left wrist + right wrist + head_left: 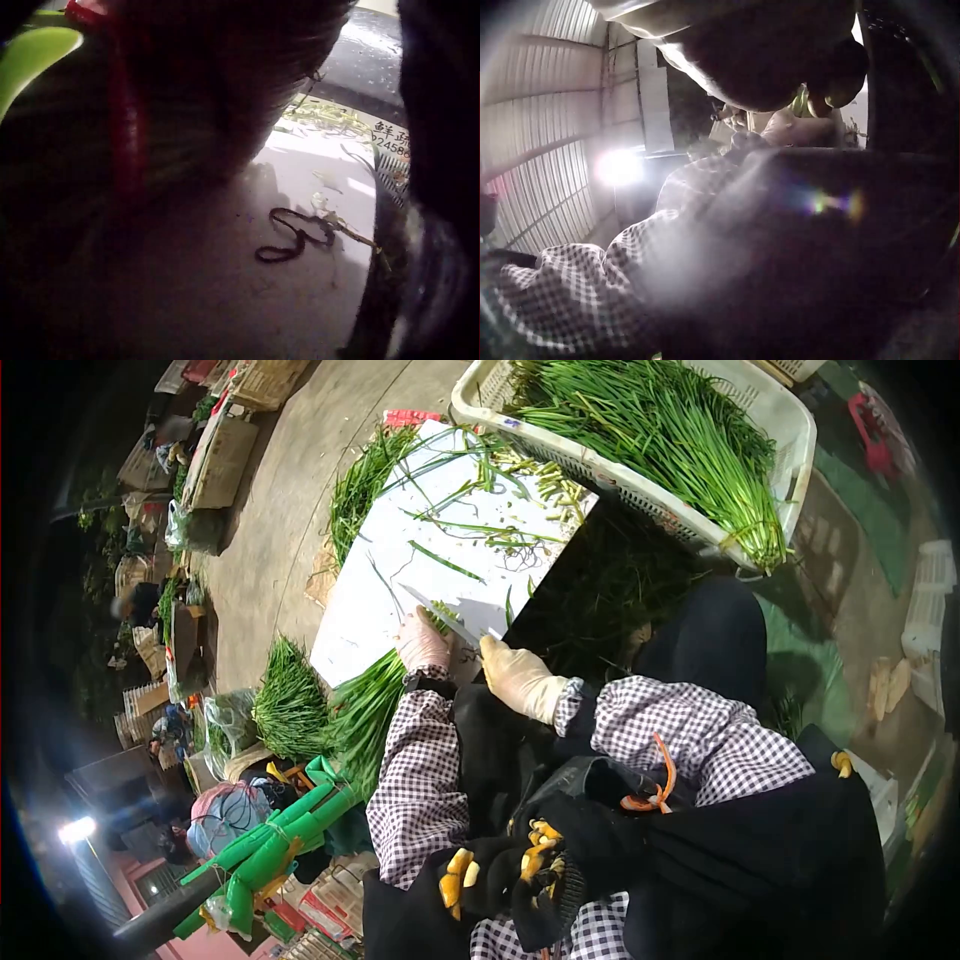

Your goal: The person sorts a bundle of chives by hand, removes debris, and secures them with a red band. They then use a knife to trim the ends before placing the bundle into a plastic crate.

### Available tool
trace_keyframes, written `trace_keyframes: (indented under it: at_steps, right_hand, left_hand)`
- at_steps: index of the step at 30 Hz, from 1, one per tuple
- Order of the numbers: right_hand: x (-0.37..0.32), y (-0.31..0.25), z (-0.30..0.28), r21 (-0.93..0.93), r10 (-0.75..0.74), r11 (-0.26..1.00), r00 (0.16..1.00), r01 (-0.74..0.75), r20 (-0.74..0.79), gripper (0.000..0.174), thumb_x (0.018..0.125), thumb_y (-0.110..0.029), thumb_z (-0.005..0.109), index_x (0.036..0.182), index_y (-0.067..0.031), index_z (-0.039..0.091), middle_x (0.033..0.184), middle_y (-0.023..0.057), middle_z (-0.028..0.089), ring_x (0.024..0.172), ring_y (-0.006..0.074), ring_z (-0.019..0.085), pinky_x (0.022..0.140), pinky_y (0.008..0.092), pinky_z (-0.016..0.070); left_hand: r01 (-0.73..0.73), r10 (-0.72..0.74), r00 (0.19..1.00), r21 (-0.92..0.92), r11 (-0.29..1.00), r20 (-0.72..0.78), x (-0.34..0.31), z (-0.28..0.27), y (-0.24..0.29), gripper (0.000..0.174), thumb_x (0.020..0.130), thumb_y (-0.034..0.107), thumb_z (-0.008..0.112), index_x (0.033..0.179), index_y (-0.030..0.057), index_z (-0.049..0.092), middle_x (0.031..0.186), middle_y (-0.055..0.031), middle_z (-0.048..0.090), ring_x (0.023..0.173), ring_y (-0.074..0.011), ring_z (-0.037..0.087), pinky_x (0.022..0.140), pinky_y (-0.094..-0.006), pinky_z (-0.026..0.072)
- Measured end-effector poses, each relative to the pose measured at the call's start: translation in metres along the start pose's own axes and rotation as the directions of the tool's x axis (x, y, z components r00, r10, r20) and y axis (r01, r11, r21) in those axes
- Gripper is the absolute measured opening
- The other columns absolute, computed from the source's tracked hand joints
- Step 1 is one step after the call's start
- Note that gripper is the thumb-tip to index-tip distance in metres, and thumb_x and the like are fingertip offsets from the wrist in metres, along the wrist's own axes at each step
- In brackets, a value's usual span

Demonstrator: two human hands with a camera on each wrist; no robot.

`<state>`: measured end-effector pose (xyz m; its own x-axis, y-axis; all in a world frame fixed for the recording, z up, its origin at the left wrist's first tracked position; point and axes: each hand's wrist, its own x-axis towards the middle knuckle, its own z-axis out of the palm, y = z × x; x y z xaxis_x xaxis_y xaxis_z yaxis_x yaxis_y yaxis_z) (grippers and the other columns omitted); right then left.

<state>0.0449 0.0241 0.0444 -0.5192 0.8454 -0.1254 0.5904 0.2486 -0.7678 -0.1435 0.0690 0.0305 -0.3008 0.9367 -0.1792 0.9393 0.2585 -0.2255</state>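
My gloved left hand (423, 643) grips a bunch of chives (365, 710) at the lower edge of a white board (375, 600). Their long green leaves trail down beside the checked left sleeve, and the stem ends poke out past the fingers. In my gloved right hand (518, 678) is a knife, its narrow blade (440, 615) slanting up and left right at those stem ends. A dark curled strand (281, 244) lies on the board in the left wrist view. The right wrist view is mostly dark, with the right hand (742, 60) only partly lit.
Cut stem ends (560, 495) and loose leaves (445, 560) litter the board's far side. A white plastic crate (640, 490) full of chives stands at the upper right. More chives lie in piles left of the board (290, 700) and behind it (365, 490).
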Motion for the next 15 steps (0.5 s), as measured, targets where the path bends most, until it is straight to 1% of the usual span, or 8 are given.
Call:
trace_keyframes:
  at_steps: [1, 3, 5, 7, 8, 11, 13, 15]
  right_hand:
    - [0.000, 0.002, 0.003, 0.002, 0.003, 1.000, 1.000, -0.003, -0.003, 0.042, 0.082, -0.007, 0.058, 0.119, 0.0089, 0.046, 0.083, 0.0214, 0.067, 0.071, 0.0309, 0.070, 0.058, 0.0388, 0.0555]
    - [0.000, 0.006, 0.008, 0.013, -0.053, 0.998, 0.989, 0.056, -0.140, 0.019, 0.089, -0.012, 0.053, 0.102, 0.0004, 0.049, 0.071, 0.0202, 0.063, 0.058, 0.0360, 0.065, 0.047, 0.0459, 0.0509]
    - [0.002, 0.008, 0.007, 0.047, -0.069, 0.996, 0.982, 0.079, -0.176, 0.016, 0.090, -0.013, 0.052, 0.100, -0.0006, 0.048, 0.071, 0.0220, 0.064, 0.059, 0.0380, 0.065, 0.049, 0.0470, 0.0514]
    - [0.008, 0.010, 0.008, 0.123, 0.005, 0.992, 0.995, 0.007, -0.100, 0.015, 0.091, -0.013, 0.051, 0.098, -0.0012, 0.047, 0.069, 0.0228, 0.063, 0.061, 0.0395, 0.065, 0.051, 0.0476, 0.0517]
    - [0.016, 0.010, 0.008, 0.156, -0.012, 0.987, 0.995, 0.027, -0.099, 0.017, 0.091, -0.014, 0.052, 0.099, -0.0004, 0.047, 0.068, 0.0228, 0.063, 0.063, 0.0394, 0.065, 0.052, 0.0482, 0.0516]
    - [0.035, 0.012, 0.011, 0.140, -0.043, 0.989, 0.995, 0.055, -0.089, 0.019, 0.090, -0.015, 0.053, 0.099, 0.0005, 0.046, 0.066, 0.0220, 0.063, 0.062, 0.0393, 0.065, 0.051, 0.0490, 0.0508]
    - [0.033, 0.019, 0.007, 0.180, -0.014, 0.983, 0.999, 0.024, -0.053, 0.021, 0.091, -0.016, 0.053, 0.101, 0.0006, 0.046, 0.068, 0.0233, 0.063, 0.064, 0.0408, 0.065, 0.054, 0.0505, 0.0504]
    - [0.028, 0.024, -0.002, 0.198, -0.016, 0.980, 0.999, 0.009, 0.037, 0.021, 0.093, -0.017, 0.052, 0.103, -0.0004, 0.045, 0.072, 0.0246, 0.063, 0.068, 0.0430, 0.064, 0.058, 0.0520, 0.0501]
  left_hand:
    - [-0.004, 0.004, 1.000, 0.002, 1.000, -0.001, 0.001, 0.000, -0.001, 0.064, 0.069, 0.040, 0.080, 0.118, 0.0099, 0.051, 0.107, -0.0093, 0.061, 0.105, -0.0275, 0.058, 0.091, -0.0402, 0.0457]
    - [-0.003, 0.003, 0.999, -0.006, 1.000, 0.037, 0.003, 0.001, -0.002, 0.065, 0.070, 0.039, 0.080, 0.119, 0.0097, 0.051, 0.109, -0.0093, 0.060, 0.106, -0.0272, 0.058, 0.091, -0.0403, 0.0462]
    - [0.002, -0.002, 0.999, 0.002, 1.000, 0.052, 0.004, -0.002, -0.002, 0.064, 0.070, 0.039, 0.080, 0.119, 0.0094, 0.051, 0.110, -0.0099, 0.059, 0.106, -0.0279, 0.058, 0.092, -0.0407, 0.0464]
    - [0.001, -0.002, 0.998, 0.006, 1.000, 0.070, 0.004, -0.005, -0.001, 0.063, 0.071, 0.038, 0.080, 0.119, 0.0091, 0.051, 0.110, -0.0104, 0.059, 0.108, -0.0286, 0.057, 0.092, -0.0410, 0.0469]
    - [0.032, -0.033, 0.992, 0.010, 0.999, 0.119, 0.006, -0.006, 0.001, 0.063, 0.070, 0.036, 0.081, 0.118, 0.0088, 0.051, 0.112, -0.0110, 0.060, 0.108, -0.0290, 0.057, 0.091, -0.0412, 0.0480]
    - [0.025, -0.020, 0.994, -0.039, 0.999, 0.109, 0.010, -0.009, 0.000, 0.060, 0.070, 0.034, 0.082, 0.116, 0.0079, 0.052, 0.111, -0.0119, 0.061, 0.106, -0.0293, 0.059, 0.088, -0.0405, 0.0501]
    - [0.009, 0.000, 0.994, -0.079, 0.997, 0.105, 0.014, -0.008, -0.003, 0.060, 0.070, 0.032, 0.081, 0.116, 0.0058, 0.052, 0.108, -0.0142, 0.062, 0.103, -0.0310, 0.060, 0.086, -0.0411, 0.0510]
    - [-0.003, 0.016, 0.994, -0.120, 0.993, 0.104, 0.016, -0.006, -0.005, 0.061, 0.070, 0.030, 0.081, 0.117, 0.0036, 0.052, 0.105, -0.0165, 0.064, 0.101, -0.0327, 0.062, 0.085, -0.0417, 0.0520]
